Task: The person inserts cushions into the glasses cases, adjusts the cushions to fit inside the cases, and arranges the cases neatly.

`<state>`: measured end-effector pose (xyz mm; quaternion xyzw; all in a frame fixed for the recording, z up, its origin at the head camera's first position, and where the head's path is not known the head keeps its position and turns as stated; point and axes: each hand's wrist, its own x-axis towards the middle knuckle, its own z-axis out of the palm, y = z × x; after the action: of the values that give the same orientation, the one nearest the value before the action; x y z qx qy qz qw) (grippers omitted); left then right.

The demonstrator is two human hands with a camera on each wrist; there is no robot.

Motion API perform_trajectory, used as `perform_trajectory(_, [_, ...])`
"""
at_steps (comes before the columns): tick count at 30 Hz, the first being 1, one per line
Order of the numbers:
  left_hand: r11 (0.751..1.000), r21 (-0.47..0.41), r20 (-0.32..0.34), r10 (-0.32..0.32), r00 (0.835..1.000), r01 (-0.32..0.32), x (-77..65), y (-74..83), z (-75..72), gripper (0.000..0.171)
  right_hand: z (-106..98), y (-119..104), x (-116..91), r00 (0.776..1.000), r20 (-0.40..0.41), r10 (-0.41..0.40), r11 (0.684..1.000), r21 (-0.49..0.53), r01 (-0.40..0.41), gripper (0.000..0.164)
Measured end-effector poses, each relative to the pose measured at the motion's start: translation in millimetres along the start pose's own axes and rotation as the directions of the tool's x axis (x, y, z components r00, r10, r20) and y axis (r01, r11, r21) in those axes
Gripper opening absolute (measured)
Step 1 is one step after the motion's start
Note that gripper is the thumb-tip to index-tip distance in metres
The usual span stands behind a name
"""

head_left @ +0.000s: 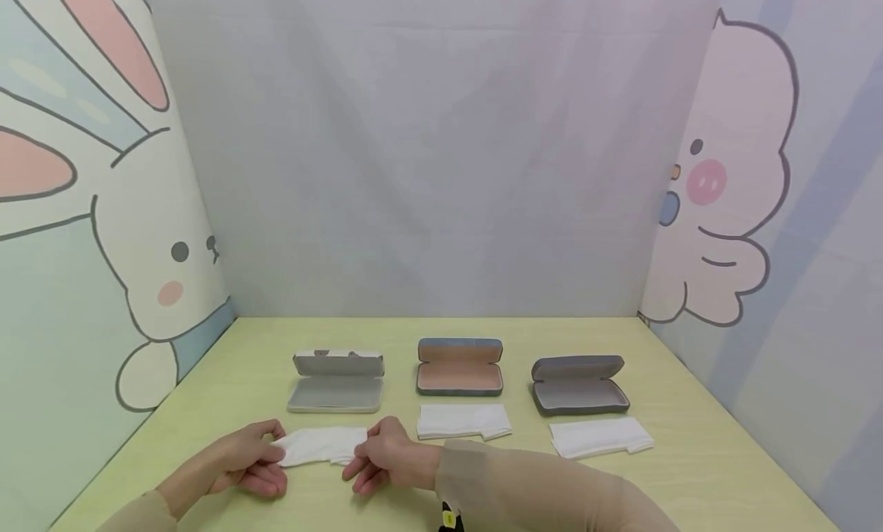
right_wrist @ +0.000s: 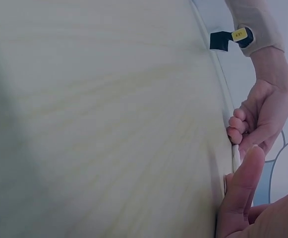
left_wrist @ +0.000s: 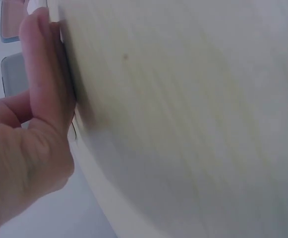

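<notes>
A: In my head view, where does the white cloth point(head_left: 319, 444) lie?
B: Between the left hand point(head_left: 241, 454), pinching its nine-o'clock end, and the right hand point(head_left: 392, 451), pinching its three-o'clock end; long axis, nine to three.
A: Which is nearer?
B: Neither, I judge. The open pale case point(head_left: 336, 394) lies near, at twelve.

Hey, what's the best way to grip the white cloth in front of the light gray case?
Probably pinch the white cloth by its two short ends, coming from left and right, where the left hand and right hand are now. It's thin and wider than deep, so end grips should keep it spread, and the open light gray case stands behind its far edge.
</notes>
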<state>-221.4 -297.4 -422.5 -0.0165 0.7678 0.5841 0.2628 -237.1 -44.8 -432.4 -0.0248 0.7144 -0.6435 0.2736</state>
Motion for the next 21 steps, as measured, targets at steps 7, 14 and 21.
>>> perform_trajectory(7, [1.0, -0.01, -0.014, -0.018, 1.0, 0.018, 0.1, 1.3, 0.0, 0.014, -0.5, 1.6, 0.3, 1.0, 0.006, -0.008, 1.0, -0.001, 0.009, 0.012])
perform_trajectory(14, [0.998, -0.055, 0.012, -0.022, 1.0, 0.023, 0.8, 3.0, -2.3, 0.014, 0.3, 2.8, -0.9, 1.0, 0.0, -0.024, 1.0, -0.007, 0.024, 0.013])
perform_trajectory(21, [0.996, -0.091, 0.046, -0.002, 0.999, 0.006, 0.2, 9.2, -8.2, 0.017, -4.1, -1.9, -3.6, 0.998, -0.018, -0.053, 0.999, -0.008, 0.053, 0.014])
